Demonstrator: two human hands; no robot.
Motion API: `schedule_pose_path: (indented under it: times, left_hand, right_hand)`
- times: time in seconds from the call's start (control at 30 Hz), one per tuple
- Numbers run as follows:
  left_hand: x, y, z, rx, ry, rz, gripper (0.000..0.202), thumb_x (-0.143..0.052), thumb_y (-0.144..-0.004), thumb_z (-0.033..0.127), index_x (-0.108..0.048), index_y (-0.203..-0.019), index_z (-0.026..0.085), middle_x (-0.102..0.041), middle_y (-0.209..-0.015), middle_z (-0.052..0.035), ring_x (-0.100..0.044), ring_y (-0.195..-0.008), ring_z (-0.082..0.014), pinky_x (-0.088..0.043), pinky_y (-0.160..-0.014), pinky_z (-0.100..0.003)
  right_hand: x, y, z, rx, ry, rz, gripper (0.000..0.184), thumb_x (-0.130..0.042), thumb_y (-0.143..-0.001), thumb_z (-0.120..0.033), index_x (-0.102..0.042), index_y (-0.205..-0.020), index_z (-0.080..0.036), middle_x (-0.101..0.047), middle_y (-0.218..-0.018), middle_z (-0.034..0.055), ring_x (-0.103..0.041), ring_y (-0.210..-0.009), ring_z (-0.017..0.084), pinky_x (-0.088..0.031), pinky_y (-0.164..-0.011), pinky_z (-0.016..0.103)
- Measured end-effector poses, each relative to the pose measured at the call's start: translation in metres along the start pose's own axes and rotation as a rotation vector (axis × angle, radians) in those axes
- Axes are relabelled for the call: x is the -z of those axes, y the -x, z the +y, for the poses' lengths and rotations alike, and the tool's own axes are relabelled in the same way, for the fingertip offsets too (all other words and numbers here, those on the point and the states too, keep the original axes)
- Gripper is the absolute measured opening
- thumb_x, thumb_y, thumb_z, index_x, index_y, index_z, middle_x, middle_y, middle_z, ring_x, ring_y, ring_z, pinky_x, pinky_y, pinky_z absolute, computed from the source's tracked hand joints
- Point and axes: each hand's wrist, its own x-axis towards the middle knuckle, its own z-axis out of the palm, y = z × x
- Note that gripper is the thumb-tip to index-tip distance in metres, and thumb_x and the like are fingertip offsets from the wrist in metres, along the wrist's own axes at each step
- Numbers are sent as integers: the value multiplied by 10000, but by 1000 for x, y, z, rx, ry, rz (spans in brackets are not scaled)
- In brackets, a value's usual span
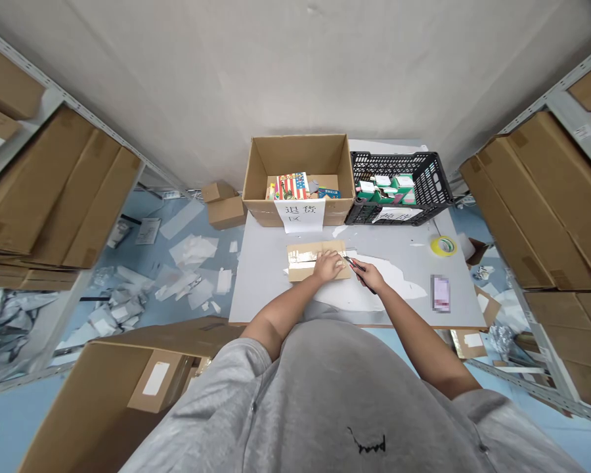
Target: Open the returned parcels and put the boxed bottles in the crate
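A small flat cardboard box [303, 272] lies on the table in front of me, with a torn, shiny strip of tape along its top. My left hand [328, 265] presses down on its right part, fingers curled over the cardboard. In my right hand [369, 276] is a black utility knife [367, 282], gripped so that its tip meets the box's right end, close to my left fingers. White paper [394, 282] with ragged edges is spread on the table under and beside my right hand.
At the table's back stand an open carton [261, 211] holding printed packs and a black plastic crate [436, 184] with green-white boxes. A tape roll [443, 246] and a blurred phone [440, 293] lie right. A large open carton [79, 407] is lower left; shelves flank both sides.
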Motion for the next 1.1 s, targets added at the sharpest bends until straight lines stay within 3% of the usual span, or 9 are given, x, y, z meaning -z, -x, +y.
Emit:
schedule_pose_path:
  times: [0.27, 0.43, 0.57, 0.7, 1.1]
  left_hand:
    - [2, -1, 5, 60, 36, -16, 208, -630, -978, 438, -703, -1011, 247, -713, -1116, -72, -580, -1137, -286, -368, -945, -438]
    - [3, -1, 8, 57, 46, -5, 183, -643, -964, 414, -715, -1003, 250, -717, -1124, -58, -576, -1147, -275, -355, -960, -434]
    - [6, -4, 8, 103, 91, -25, 156, -682, -929, 388, -723, -976, 245, -725, -1096, -43, -580, -1153, -262, -350, -966, -415]
    - [5, 0, 8, 53, 96, -8, 165, -651, -950, 393, -726, -964, 247, -724, -1066, -46, -581, -1127, -261, -341, -980, -414]
    - [-1, 3, 2, -13, 67, 8, 174, -635, -962, 375, -739, -989, 239, -722, -1073, -63, -576, -1118, -265, -359, -983, -417]
  right_hand:
    - [-14, 6, 3, 10, -94, 48, 596, -542, -968, -374, -556, -1540, -207, -540, -582, -83, -470, -382, 97, -373, -422, 200]
    - [-22, 11, 3, -13, 35, 118, 553, -516, -991, -341, -566, -1536, -266, -570, -605, -75, -504, -405, 91, -393, -455, 194]
    - [-19, 11, 2, -28, 157, 135, 537, -505, -1003, -326, -566, -1536, -294, -594, -622, -71, -531, -426, 89, -411, -494, 200]
    - [-14, 9, -2, -42, 236, 100, 511, -524, -999, -343, -599, -1504, -335, -610, -622, -74, -531, -426, 93, -399, -498, 212]
    - [-12, 7, -1, -25, 257, 72, 489, -546, -999, -364, -625, -1480, -327, -608, -600, -78, -509, -403, 84, -371, -475, 201]
